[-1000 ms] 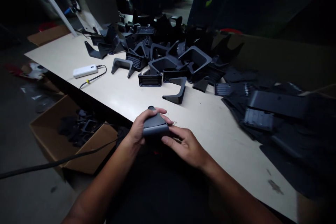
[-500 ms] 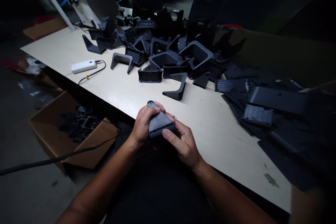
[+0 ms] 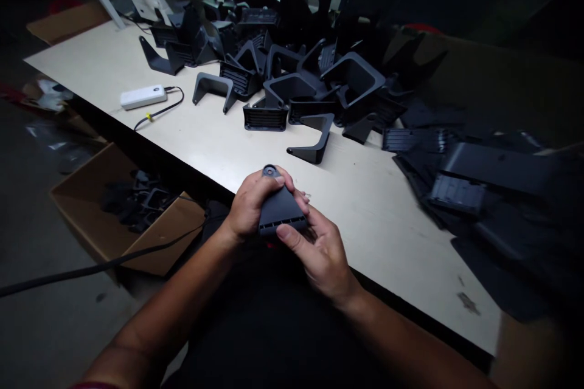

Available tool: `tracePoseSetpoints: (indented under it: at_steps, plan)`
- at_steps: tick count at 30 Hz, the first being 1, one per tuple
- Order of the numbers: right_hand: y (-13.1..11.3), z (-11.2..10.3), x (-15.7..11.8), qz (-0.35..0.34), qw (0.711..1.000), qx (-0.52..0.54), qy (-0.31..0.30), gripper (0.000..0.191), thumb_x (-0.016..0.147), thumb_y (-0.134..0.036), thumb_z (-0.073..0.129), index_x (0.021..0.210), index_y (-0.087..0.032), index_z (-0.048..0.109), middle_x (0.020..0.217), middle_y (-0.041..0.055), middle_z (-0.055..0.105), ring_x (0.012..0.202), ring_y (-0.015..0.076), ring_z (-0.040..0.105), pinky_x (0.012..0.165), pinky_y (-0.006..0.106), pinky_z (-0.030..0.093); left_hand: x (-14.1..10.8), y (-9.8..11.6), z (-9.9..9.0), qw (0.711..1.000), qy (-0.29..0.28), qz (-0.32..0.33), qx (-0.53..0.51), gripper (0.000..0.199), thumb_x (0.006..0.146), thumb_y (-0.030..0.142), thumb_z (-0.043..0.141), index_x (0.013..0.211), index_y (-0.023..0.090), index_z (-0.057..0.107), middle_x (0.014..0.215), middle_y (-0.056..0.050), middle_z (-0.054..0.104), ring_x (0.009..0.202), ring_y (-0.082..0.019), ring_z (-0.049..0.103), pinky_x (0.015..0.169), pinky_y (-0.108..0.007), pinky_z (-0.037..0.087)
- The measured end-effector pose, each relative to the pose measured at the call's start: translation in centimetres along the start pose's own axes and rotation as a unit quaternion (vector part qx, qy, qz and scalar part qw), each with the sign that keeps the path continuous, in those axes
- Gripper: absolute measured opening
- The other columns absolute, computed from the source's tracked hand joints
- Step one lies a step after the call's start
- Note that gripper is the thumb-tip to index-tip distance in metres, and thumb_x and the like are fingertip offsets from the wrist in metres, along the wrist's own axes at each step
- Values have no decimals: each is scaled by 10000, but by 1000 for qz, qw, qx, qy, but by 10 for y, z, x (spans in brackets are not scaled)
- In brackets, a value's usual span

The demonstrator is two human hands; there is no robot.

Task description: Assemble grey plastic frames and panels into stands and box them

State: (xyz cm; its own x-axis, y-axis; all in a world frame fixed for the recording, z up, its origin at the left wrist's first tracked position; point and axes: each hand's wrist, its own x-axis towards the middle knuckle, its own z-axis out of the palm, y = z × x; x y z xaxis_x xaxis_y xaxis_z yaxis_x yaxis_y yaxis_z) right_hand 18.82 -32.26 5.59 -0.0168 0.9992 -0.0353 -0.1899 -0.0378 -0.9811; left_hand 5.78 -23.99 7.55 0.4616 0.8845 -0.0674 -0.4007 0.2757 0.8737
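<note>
So, your left hand (image 3: 253, 203) and right hand (image 3: 322, 249) are together, both closed on a dark grey moulded plastic bracket (image 3: 280, 213). The left wraps its narrow end, where a round boss (image 3: 269, 171) pokes up past your fingers; your right thumb (image 3: 285, 232) presses near the slotted wide edge. The bracket sits over the near edge of a cream laminate worktable (image 3: 378, 237). Beyond it lies a heap of similar black brackets (image 3: 283, 91), with one L-shaped bracket (image 3: 314, 147) nearest your hands. Flat black panels (image 3: 456, 194) spread to the right; a white power bank (image 3: 140, 97) with a black cable (image 3: 159, 112) lies left. A cardboard box (image 3: 86, 206) of dark parts stands on the floor, left.
</note>
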Motion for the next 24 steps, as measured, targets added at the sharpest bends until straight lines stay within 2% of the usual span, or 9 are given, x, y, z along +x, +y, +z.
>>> tracePoseSetpoints:
  at_steps: [2,5,8,11,13,16,19,24]
  plan:
    - [-2,2,-1,-1,1000,2,17,422,921,-394,779,1300,-223,710,1322,73,668,1340,310,554,1166,425,430,0,2,2,1000,1,-6,5,158,904,316,607,835,178,644,712,-69,761,907,-286,764,907,-405,566]
    - [-6,1,10,-3,1000,-1,18,467,890,-416,798,1297,-201,717,1306,91,672,1314,331,566,1125,453,470,2,3,1,999,30,8,17,143,901,306,596,842,182,633,724,-68,766,900,-283,765,884,-395,573]
    - [-9,-5,26,36,999,-1,-26,495,854,-446,825,1273,-196,744,1219,82,708,1209,331,629,1048,464,532,8,0,-5,998,65,5,18,136,882,315,597,846,189,634,711,-63,766,889,-288,763,856,-390,583]
    - [-6,-12,34,62,996,-7,-56,530,828,-472,846,1280,-214,750,1151,69,734,1075,305,684,942,445,584,13,-3,-14,996,86,-27,-25,137,863,324,612,859,191,646,711,-55,763,870,-276,762,849,-377,587]
    - [-4,-18,33,52,997,-26,-58,494,848,-479,831,1262,-221,758,1115,65,752,1016,284,699,901,420,590,14,-2,-18,990,88,-69,-81,142,845,330,621,857,191,641,719,-58,766,832,-262,761,837,-371,590]
    - [-4,-27,29,31,992,-88,-81,368,930,-466,753,1202,-221,785,1076,63,780,999,268,710,919,401,571,14,0,-21,975,75,-131,-161,135,825,323,627,841,189,628,713,-63,763,806,-247,761,852,-374,592]
    - [-7,-34,27,13,982,-140,-126,319,995,-419,681,1239,-241,783,1118,52,785,1028,259,718,940,379,551,13,0,-23,963,65,-156,-209,112,837,301,614,833,189,627,709,-62,756,821,-246,761,874,-384,589]
    - [-8,-36,25,-42,971,-207,-114,285,1019,-407,650,1183,-235,807,954,37,787,827,227,715,765,333,541,15,-8,-26,950,52,-184,-245,120,855,288,594,826,181,642,701,-58,748,792,-228,756,903,-382,582]
